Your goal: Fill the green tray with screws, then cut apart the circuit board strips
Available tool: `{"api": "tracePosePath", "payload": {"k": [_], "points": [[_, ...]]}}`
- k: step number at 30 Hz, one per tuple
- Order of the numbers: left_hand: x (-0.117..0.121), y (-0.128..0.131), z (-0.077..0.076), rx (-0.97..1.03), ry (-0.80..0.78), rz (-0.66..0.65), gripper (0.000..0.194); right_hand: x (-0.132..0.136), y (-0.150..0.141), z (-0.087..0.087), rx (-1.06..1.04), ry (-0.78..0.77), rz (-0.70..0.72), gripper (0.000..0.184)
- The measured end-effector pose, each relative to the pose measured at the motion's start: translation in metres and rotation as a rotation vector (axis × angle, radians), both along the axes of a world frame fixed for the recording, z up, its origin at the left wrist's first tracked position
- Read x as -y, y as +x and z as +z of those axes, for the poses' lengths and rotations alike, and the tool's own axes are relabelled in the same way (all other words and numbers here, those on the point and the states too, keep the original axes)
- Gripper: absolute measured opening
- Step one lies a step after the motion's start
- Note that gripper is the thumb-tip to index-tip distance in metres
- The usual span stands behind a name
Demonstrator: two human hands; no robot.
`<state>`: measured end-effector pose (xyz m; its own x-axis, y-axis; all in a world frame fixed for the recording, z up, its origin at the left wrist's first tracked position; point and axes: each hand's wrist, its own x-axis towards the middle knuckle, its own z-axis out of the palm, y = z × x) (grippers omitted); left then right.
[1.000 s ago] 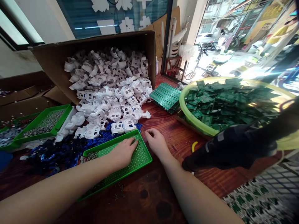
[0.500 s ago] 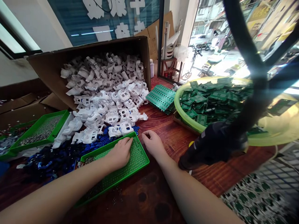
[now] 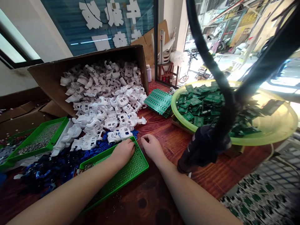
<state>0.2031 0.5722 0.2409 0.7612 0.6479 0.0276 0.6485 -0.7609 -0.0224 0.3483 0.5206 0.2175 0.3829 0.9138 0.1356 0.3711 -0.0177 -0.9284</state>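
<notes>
My left hand (image 3: 122, 152) lies knuckles-up on the far end of a green perforated tray (image 3: 131, 170), fingers curled down against its surface. My right hand (image 3: 152, 147) rests on the wooden table just past the tray's right corner, fingers bent inward in a loose pinch. What either hand holds is hidden. A few white plastic housings (image 3: 119, 135) lie just beyond the tray. A small heap of screws (image 3: 87, 161) sits at the tray's left end.
A tipped cardboard box (image 3: 47, 75) spills white housings. Blue parts (image 3: 47, 170) and a second green tray (image 3: 39, 137) lie left. A yellow-green basin (image 3: 179, 116) of green circuit boards, a board stack (image 3: 159, 101) and a hanging black power tool (image 3: 202, 150) are on the right.
The black tool on its cable has swung left, closer to my right forearm. Both hands stay almost where they were at the tray's far corner.
</notes>
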Motion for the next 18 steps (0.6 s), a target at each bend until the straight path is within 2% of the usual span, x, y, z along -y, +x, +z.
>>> {"api": "tracePosePath", "payload": {"k": [8, 18], "points": [[-0.004, -0.002, -0.005, -0.105, 0.049, -0.053, 0.026, 0.001, -0.001, 0.002, -0.019, -0.022, -0.009, 0.01], [-0.024, -0.016, 0.009, -0.128, 0.031, -0.115, 0.022, 0.001, -0.008, 0.013, -0.055, -0.037, -0.028, 0.011]]}}
